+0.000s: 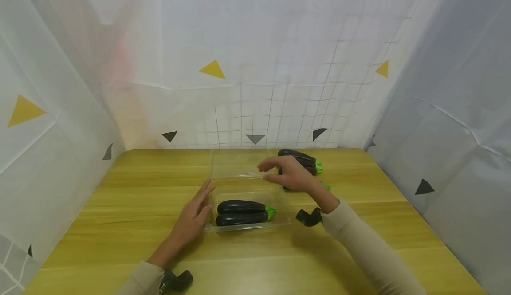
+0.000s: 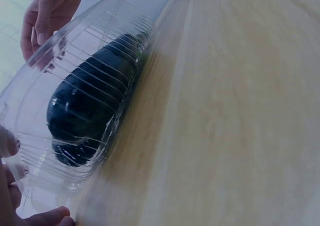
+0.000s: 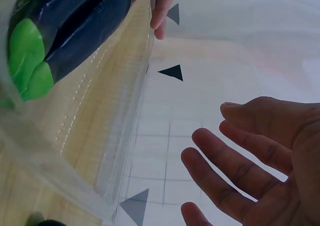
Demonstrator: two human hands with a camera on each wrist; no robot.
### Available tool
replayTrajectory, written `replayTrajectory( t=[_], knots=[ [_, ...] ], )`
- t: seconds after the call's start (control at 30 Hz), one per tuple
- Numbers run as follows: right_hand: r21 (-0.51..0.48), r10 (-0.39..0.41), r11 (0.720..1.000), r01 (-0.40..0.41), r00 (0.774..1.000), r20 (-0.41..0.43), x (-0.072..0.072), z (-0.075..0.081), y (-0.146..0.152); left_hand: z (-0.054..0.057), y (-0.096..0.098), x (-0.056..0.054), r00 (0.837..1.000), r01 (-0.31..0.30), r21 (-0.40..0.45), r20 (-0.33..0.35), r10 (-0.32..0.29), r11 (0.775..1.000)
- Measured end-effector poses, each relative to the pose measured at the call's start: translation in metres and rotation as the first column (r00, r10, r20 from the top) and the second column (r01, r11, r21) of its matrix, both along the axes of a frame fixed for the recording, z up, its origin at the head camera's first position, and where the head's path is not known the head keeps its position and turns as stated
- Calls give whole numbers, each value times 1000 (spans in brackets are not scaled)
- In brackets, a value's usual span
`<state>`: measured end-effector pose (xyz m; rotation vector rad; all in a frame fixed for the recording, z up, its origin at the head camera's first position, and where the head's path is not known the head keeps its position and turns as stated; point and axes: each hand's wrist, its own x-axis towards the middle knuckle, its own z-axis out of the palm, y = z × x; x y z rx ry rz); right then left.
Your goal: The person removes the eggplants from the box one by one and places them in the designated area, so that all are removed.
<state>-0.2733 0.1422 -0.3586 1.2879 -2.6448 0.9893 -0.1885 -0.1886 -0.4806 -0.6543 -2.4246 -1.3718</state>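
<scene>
A clear plastic clamshell box [image 1: 284, 206] lies on the table with its lid [image 1: 231, 164] folded back. Two dark eggplants [image 1: 241, 206] with green caps lie side by side in its front half; in the right wrist view the same eggplants [image 3: 92, 31] show their caps. My left hand [image 1: 193, 219] rests at the box's left end, fingers extended along the wall. Over the right part of the lid hovers my right hand [image 1: 293, 174], its fingers loosely bent and parted, with nothing between them in the right wrist view.
Several more eggplants [image 1: 297, 154] lie at the back right, partly covered by my right hand and forearm. The wooden table [image 1: 139, 197] ends at white sheet walls behind and on both sides. Black wrist mounts [image 1: 308, 218] hang by both sleeves.
</scene>
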Motion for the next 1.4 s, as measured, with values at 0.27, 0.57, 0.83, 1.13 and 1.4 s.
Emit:
replayTrajectory(
  t=[0.27, 0.57, 0.83, 1.13, 1.4],
  knots=[
    [-1, 46, 999, -46, 996, 79, -2, -2, -11, 0, 0, 0, 1000, -3, -1, 3, 3, 1000],
    [-28, 120, 993, -117, 983, 139, -8, -14, -24, 0, 0, 1, 1000, -5, -1, 6, 5, 1000],
    [-30, 112, 994, -109, 972, 208, -10, -24, -33, 0, 0, 1, 1000, 2, 6, 6, -2, 1000],
    [-52, 122, 992, -112, 961, 249, -10, -29, -40, 2, 0, 1, 1000, 1, -3, 5, -1, 1000],
    [-46, 135, 991, -128, 956, 262, -17, -40, -43, 1, 1, 0, 1000, 3, -1, 3, -3, 1000]
  ],
)
